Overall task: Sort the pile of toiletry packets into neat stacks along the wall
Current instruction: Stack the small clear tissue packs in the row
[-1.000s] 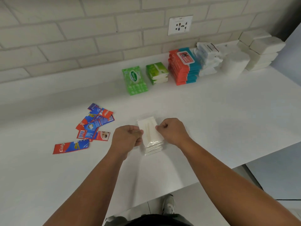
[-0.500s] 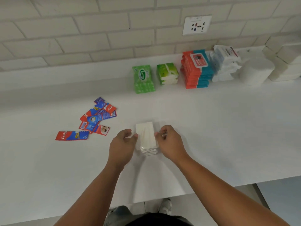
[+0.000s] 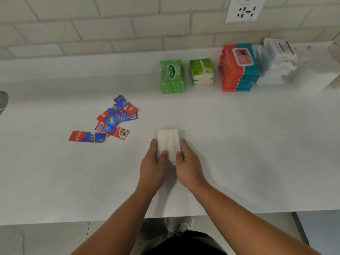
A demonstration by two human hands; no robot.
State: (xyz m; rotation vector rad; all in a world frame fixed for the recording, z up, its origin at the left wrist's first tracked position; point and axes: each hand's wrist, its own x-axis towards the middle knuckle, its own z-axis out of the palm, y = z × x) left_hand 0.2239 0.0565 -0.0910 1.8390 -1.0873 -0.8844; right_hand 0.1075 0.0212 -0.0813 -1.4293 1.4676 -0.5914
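A small stack of clear white packets [image 3: 168, 139] lies on the white counter [image 3: 239, 144] in front of me. My left hand [image 3: 153, 166] grips its left side and my right hand [image 3: 189, 165] grips its right side, thumbs on top. A loose pile of red and blue toothpaste sachets [image 3: 114, 120] lies to the left. Along the wall stand a green Sanicare pack [image 3: 172, 76], a green and white tissue stack [image 3: 202, 71], a red and teal wipes stack [image 3: 238, 68] and a white packet stack [image 3: 276, 61].
A brick wall with a white socket [image 3: 245, 10] runs behind the counter. White blocks [image 3: 316, 78] sit at the far right. The counter's front edge is near my body, with floor and a shoe [image 3: 185, 224] below. A grey object [image 3: 2, 102] shows at the left edge.
Both hands have closed in on the white packet stack, thumbs now on top, squaring it. The camera has shifted left and down, so the wall stacks sit further right.
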